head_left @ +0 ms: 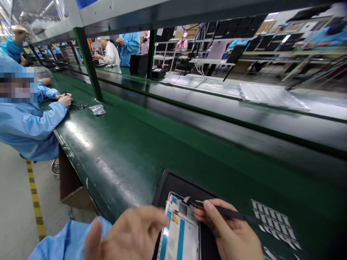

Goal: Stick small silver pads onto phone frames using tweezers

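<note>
My right hand (230,229) is closed around a pair of dark tweezers (233,213), their tips pointing left over the top end of a phone or tablet housing (175,234). A small pale piece (187,199) shows near the tips; whether they grip it I cannot tell. Silvery metal, blue strips and an orange flex part show on the housing, which lies on a black tray (168,178). My left hand (135,231), slightly blurred, is open at the housing's left edge, thumb and fingers apart and apparently holding nothing. It covers the housing's lower left.
A sheet of stickers (275,220) lies right of the tray on the green bench (130,144). Farther left, a co-worker in blue (29,119) handles small black parts (80,107) beside a clear plastic bag (97,109). A green post (88,65) rises from the bench.
</note>
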A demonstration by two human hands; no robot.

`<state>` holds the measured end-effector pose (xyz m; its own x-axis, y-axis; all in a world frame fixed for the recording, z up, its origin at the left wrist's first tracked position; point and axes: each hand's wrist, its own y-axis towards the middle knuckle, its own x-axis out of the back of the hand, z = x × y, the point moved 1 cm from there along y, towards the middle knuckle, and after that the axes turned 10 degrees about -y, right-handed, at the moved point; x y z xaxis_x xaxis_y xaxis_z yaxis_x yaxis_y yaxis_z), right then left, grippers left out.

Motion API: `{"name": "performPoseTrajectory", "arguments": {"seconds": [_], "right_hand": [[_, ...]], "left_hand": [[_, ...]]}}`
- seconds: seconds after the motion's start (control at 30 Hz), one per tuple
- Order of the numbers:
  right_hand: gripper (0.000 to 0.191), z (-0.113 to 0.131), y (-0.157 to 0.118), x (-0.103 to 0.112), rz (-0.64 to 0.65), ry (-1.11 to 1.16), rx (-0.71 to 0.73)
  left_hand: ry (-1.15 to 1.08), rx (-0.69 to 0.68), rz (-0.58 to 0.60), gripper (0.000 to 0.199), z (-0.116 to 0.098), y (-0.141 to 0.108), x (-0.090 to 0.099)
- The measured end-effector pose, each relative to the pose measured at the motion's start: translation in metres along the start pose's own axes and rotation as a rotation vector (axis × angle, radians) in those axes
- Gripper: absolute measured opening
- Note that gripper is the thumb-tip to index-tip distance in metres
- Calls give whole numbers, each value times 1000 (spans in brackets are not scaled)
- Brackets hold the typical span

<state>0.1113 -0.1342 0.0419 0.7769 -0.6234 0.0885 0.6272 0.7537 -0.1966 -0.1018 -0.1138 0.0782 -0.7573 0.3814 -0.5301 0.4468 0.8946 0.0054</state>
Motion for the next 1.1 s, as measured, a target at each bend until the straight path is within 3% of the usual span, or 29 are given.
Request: {"name": "performPoseTrajectory", "arguments": {"seconds": [0.07,0.17,0.37,0.47,0.53,0.6,0.7,0.77,0.87,1.1], "right_hand": [[37,0,0,0,-3,20,9],[35,2,0,0,-7,95,-8],[34,6,-4,-3,30,165,-46],[36,9,-6,-4,17,162,-47],[38,12,-6,-4,5,159,-51],[40,13,-6,-4,-19,158,-54],[44,13,-6,-4,-88,147,-34],[45,10,-8,-5,-104,120,-3],[42,5,-10,-6,-69,53,38],[37,4,-11,-10,5,-98,72]], "left_hand": [[-288,25,12,60,-2,15,-2],[-589,128,-9,41,-6,35,-7],[-564,328,-28,36,-1,51,-9],[-516,340,8,34,3,53,-8],[-319,270,70,32,2,58,-6],[93,128,197,28,-1,67,-3],[824,-167,508,24,-1,83,0],[1118,-311,709,23,4,89,3],[1276,-362,843,20,14,88,10],[1316,-364,729,18,20,75,17]]}}
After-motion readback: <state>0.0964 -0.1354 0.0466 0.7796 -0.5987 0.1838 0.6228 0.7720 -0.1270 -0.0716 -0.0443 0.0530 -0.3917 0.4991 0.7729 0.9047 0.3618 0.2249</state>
